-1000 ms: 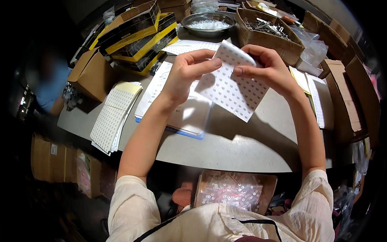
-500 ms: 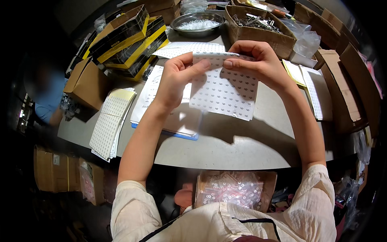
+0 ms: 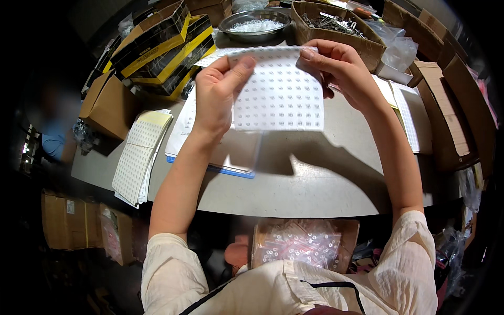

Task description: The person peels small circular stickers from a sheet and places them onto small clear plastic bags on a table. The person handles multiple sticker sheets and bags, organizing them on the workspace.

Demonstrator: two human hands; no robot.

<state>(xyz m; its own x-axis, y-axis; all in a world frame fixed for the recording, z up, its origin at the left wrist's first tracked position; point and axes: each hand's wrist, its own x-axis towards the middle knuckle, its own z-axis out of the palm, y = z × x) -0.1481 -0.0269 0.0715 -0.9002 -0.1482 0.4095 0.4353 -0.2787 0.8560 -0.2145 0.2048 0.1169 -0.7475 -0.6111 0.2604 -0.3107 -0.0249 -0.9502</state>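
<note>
Between my hands, raised above the grey table, is a white sheet of small printed stickers (image 3: 278,100) in even rows. My left hand (image 3: 218,86) pinches its upper left corner, thumb in front. At the upper right corner my right hand (image 3: 338,68) grips it between thumb and fingers; some of those fingertips are hidden behind the sheet. Beyond it another printed sheet (image 3: 210,56) lies partly covered. White papers on a blue clipboard (image 3: 231,171) rest below my left wrist. To the left of my left forearm sits a stack of sticker sheets (image 3: 137,157).
At the back stand a metal bowl (image 3: 254,32) of clear small pieces and a carton (image 3: 338,39) of metal parts. Black-and-yellow boxes (image 3: 157,52) are piled at the left. A carton of bagged white rings (image 3: 302,244) sits below the table's front edge (image 3: 294,214).
My hands have moved apart along the sheet's top edge, the left one leftward and the right one rightward. The sheet is now spread flatter and a little higher.
</note>
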